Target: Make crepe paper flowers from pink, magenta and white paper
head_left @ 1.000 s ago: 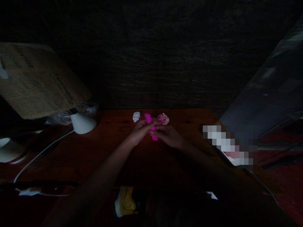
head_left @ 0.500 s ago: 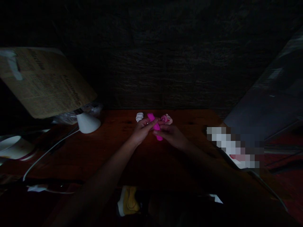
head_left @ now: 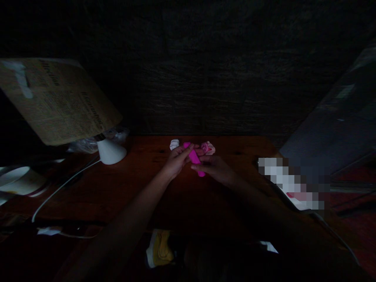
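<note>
A bright pink strip [head_left: 194, 157], soft-looking like folded paper or clay, slants between my two hands above the wooden table. My left hand [head_left: 177, 159] grips its upper part, thumb laid across the front. Lower down, the fingers of my right hand [head_left: 213, 167] close on the strip near its bottom end. Just behind my left hand lies a small white crumpled piece [head_left: 174, 144]. A pink and pale rose-like flower [head_left: 208, 148] sits behind my right fingers, partly hidden by them. The light is dim, so the strip's material is hard to tell.
On the left stands a lamp with a newsprint shade [head_left: 67, 102] and white base [head_left: 111, 152], its cord trailing forward. A white cup [head_left: 22, 181] is at the far left. A blurred-out pale object [head_left: 289, 184] lies at the table's right edge. A dark wall rises behind.
Both hands keep their hold on the pink strip. My left thumb has shifted up toward its top end. The whole view has moved slightly.
</note>
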Available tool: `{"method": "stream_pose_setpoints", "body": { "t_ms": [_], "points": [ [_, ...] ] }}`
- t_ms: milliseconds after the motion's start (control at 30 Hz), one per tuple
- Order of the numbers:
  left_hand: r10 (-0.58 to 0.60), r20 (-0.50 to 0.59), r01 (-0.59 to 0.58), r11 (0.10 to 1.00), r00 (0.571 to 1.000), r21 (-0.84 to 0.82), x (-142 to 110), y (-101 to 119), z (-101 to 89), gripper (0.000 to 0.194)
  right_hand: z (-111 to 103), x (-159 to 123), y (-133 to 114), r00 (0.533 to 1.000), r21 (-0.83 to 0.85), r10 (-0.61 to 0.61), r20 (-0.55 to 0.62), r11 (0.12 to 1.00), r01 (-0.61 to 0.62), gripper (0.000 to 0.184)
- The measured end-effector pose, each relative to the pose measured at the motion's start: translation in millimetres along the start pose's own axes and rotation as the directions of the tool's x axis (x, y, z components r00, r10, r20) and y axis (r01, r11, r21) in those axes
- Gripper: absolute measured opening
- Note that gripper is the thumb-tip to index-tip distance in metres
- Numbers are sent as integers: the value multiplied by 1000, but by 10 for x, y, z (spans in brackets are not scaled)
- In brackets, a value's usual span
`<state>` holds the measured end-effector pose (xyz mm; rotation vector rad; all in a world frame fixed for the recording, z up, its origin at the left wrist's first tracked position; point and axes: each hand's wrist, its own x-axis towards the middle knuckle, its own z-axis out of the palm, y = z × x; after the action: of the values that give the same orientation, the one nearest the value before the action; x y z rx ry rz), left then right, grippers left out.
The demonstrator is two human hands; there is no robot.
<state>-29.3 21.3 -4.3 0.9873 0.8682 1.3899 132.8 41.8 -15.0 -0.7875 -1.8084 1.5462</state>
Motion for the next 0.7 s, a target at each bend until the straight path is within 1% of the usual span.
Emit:
{"method": "stream_pose_setpoints", "body": {
  "t_ms": [100,200,367,500,633,700],
  "points": [
    [23,-12,-24,998,1000,-55,8,20,2,33,-1,5,-2,1000,2,-18,-22,1000,18,39],
    [27,-21,-28,998,999,-54,17,27,0,33,-3,12,13,1000,17,-18,-14,1000,19,38],
    [26,2,-26,1000,1000,-1,24,-8,6,30,1,28,49,999,139,9,31,990,-13,33],
    [41,-5,-41,999,999,-12,4,-3,12,33,0,34,59,999,215,24,22,976,-28,35],
    [113,-46,-114,993,993,-39,-21,35,14,47,-1,36,64,996,353,74,40,932,-84,42],
    [151,-57,-153,988,987,-29,-21,35,8,47,1,37,73,995,388,87,55,916,-101,42]
  ]
}}
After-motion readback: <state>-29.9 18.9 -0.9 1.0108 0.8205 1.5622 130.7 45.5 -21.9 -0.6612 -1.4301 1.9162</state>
